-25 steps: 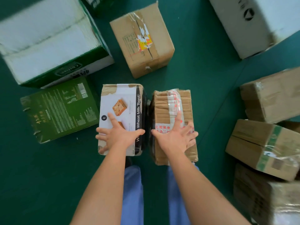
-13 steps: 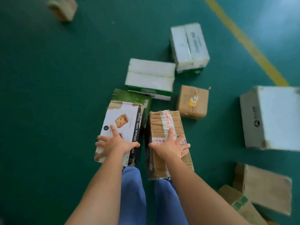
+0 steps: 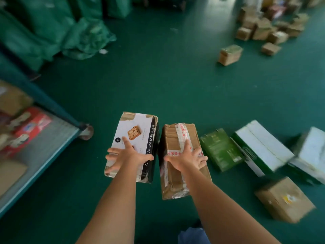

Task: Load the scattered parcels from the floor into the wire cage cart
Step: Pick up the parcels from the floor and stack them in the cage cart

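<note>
My left hand (image 3: 128, 155) grips a white "Wheat Milk Toast" box (image 3: 135, 127) from above, fingers spread across its top and over its left edge. My right hand (image 3: 186, 159) grips a brown taped cardboard parcel (image 3: 175, 138) the same way. Both parcels hang side by side above the green floor, almost touching. The wire cage cart (image 3: 58, 110), with a blue frame and a caster wheel (image 3: 86, 132), stands at the left. Several parcels lie inside it, among them a red and white one (image 3: 29, 127).
On the floor to the right lie a green box (image 3: 219, 150), a white and green carton (image 3: 260, 150) and a brown box (image 3: 284, 199). A lone brown parcel (image 3: 230, 54) and a pile of parcels (image 3: 267, 29) sit far right. Green sacks (image 3: 44, 29) fill the far left.
Both parcels have been lifted off the floor in my hands. My view has swung left and up, bringing the cart into sight and leaving the other floor boxes at the right.
</note>
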Available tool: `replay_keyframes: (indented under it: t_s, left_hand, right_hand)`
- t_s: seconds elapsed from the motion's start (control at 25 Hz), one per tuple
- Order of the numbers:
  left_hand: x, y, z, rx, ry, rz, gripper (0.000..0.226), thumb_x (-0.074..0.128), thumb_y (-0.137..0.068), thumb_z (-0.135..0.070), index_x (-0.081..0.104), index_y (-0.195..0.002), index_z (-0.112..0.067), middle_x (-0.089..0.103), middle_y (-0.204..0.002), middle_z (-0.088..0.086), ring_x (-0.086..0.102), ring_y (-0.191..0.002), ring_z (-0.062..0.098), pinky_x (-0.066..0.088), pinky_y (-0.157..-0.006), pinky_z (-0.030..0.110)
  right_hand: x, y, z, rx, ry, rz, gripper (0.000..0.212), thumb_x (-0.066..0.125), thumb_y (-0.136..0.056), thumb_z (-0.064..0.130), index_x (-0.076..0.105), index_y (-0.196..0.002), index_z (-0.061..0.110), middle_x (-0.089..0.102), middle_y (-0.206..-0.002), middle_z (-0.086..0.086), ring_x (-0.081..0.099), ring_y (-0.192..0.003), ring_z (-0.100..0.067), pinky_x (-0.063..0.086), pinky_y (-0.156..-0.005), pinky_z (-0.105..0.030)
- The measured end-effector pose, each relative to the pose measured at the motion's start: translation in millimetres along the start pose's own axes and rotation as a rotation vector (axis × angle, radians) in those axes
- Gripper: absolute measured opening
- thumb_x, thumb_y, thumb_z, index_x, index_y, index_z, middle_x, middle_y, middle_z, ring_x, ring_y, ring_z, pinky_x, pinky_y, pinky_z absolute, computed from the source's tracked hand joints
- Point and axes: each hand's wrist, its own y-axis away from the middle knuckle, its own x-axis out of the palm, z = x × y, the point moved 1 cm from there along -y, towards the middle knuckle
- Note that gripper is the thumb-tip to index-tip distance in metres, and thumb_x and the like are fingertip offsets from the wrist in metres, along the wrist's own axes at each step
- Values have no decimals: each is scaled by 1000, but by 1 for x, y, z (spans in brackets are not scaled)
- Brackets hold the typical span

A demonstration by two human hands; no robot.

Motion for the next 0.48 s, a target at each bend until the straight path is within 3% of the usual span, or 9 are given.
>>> replay_keyframes:
  t_s: [0.28, 0.48]
  left_hand:
    - [-98, -38, 234, -282, 313, -52, 144, 79, -51, -72, -20, -149, -36, -17, -155, 27, -7, -144, 48, 19, -101, 77]
    - [-128, -74, 358, -460, 526, -79, 141, 79, -54, -70, -21, -149, -36, -14, -155, 28, -8, -143, 48, 18, -104, 74]
  right_hand:
    - [136, 118, 179, -299, 224, 56, 111, 66, -72, 69, -4, -153, 37, -9, -161, -12, -5, -142, -52, 1, -116, -57]
    - [216, 171, 281, -455, 351, 103, 110, 65, -73, 70, -1, -153, 35, -9, -160, -13, -2, -142, -52, 4, -116, -57]
